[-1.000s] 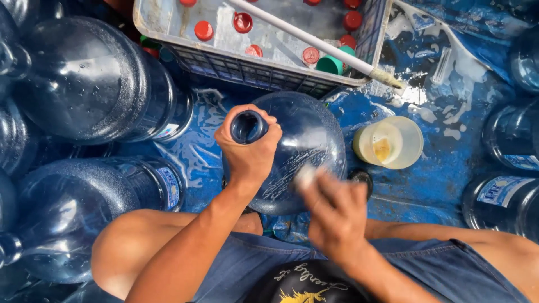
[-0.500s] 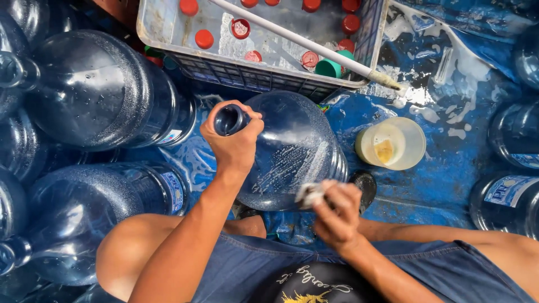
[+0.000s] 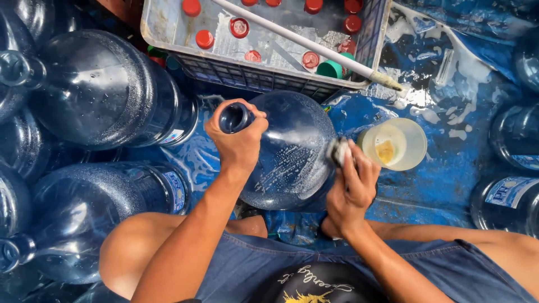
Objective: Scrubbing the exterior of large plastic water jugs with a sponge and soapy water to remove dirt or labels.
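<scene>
A large clear blue water jug [image 3: 292, 151] stands between my knees, tilted, its shoulder streaked with suds. My left hand [image 3: 238, 143] is wrapped around the jug's neck just below its open mouth. My right hand [image 3: 351, 188] presses a small grey scrubbing pad [image 3: 337, 150] against the jug's right side. A small round plastic tub [image 3: 396, 143] with yellowish soap sits just right of that hand on the wet blue floor.
A grey plastic crate [image 3: 247, 76] holding several red caps and a white stick [image 3: 303, 42] lies beyond the jug. More big water jugs [image 3: 101, 95] crowd the left side, and others [image 3: 514, 202] line the right edge.
My right hand has risen from low in front of me to the jug's right side with the pad. The jug tilted slightly; the left hand stays on the neck.
</scene>
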